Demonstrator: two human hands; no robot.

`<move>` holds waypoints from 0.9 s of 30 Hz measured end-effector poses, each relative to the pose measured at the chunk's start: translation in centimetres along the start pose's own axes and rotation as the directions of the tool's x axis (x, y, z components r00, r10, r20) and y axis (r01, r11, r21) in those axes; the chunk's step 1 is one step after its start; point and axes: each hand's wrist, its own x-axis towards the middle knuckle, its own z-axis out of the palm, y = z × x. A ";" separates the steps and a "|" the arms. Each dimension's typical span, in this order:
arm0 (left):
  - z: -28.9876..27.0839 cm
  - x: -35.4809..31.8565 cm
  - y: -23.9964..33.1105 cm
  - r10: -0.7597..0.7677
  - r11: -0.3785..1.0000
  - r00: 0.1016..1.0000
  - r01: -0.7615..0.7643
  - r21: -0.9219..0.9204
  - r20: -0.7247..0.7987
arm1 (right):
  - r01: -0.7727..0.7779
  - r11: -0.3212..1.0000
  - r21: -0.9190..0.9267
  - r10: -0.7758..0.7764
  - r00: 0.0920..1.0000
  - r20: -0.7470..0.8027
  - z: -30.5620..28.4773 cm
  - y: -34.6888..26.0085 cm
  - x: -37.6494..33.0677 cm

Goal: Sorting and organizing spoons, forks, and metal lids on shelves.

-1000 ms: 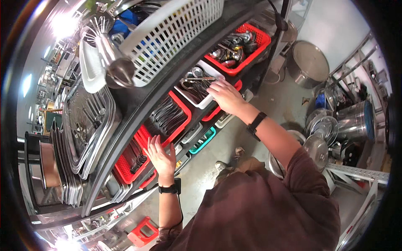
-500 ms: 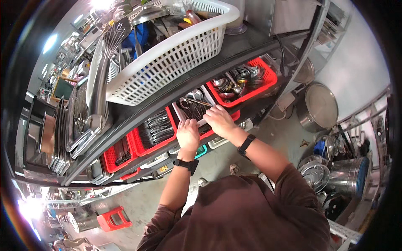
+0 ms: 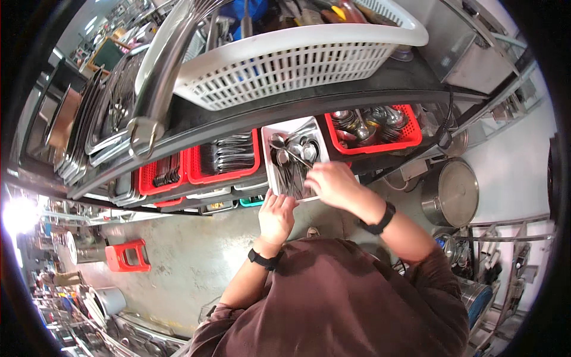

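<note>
both hands are bunched up at the white cutlery tray (image 3: pixel 269 156) now, a second ago the left hand (image 3: pixel 276 215) was way over by the red bins (image 3: pixel 223 177), so looks like the sorting has moved fully onto this tray. left hand grips the tray's near edge, fingers curled on it. right hand (image 3: pixel 334 183) is closed on a spoon (image 3: pixel 290 152), i think, hard to tell with the fisheye. spoon lies over the tray, bowl end pointing up-left toward the shelf back, handle running down-right into the hand. white basket (image 3: pixel 285 65) sits on the shelf above
</note>
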 end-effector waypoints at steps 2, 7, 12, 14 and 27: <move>0.0 0.0 -0.1 0.007 1.000 1.000 -0.007 -0.003 0.003 | -0.048 0.979 -0.198 0.083 0.981 0.175 -0.2 0.7 3.3; 0.0 -0.1 -0.2 0.020 0.999 1.000 -0.021 -0.036 -0.020 | -0.026 0.864 -0.503 0.278 0.858 0.432 1.6 0.6 9.0; 0.3 -0.2 -0.3 0.016 0.998 1.000 -0.017 -0.052 -0.016 | -0.040 0.843 -0.536 0.366 0.772 0.519 2.9 1.0 11.5; 0.4 -0.3 -0.3 0.014 0.998 1.000 -0.015 -0.066 -0.010 | -0.127 0.845 -0.519 0.398 0.798 0.452 3.1 1.4 11.8; 0.9 -0.7 -0.6 0.030 0.999 0.999 -0.029 -0.022 0.040 | -0.129 0.928 -0.350 0.242 0.922 0.302 -2.4 3.9 11.6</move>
